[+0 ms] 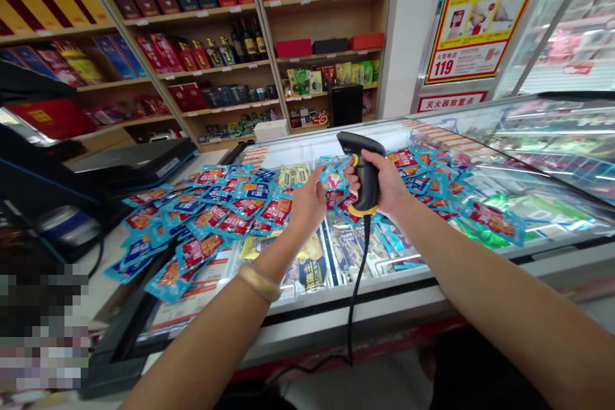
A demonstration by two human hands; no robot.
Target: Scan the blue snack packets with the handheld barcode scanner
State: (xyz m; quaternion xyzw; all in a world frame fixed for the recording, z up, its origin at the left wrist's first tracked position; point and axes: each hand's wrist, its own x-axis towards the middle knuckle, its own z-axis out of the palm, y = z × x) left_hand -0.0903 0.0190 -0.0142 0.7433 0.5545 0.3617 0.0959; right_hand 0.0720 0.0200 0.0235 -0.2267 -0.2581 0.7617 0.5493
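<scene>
My right hand point(382, 182) is wrapped round the grip of a black and yellow barcode scanner point(369, 179), held upright above the glass-topped freezer point(307, 317). Its black cable hangs down toward the floor. Just left of it, my left hand point(308, 202) pinches the edge of a small light-blue snack packet point(334, 176), partly hidden behind the scanner and fingers. Many blue, red and orange snack packets point(245, 206) lie spread on the glass to the left. Another heap of the same packets point(432, 182) lies to the right, partly behind my right forearm.
Beneath the glass are frozen goods in yellow bags point(312, 262) and green bags point(533, 205). A counter with a dark flat device point(139, 160) adjoins on the left. Shelves of boxes and bottles point(247, 38) stand behind, with a fire poster point(485, 13) at right.
</scene>
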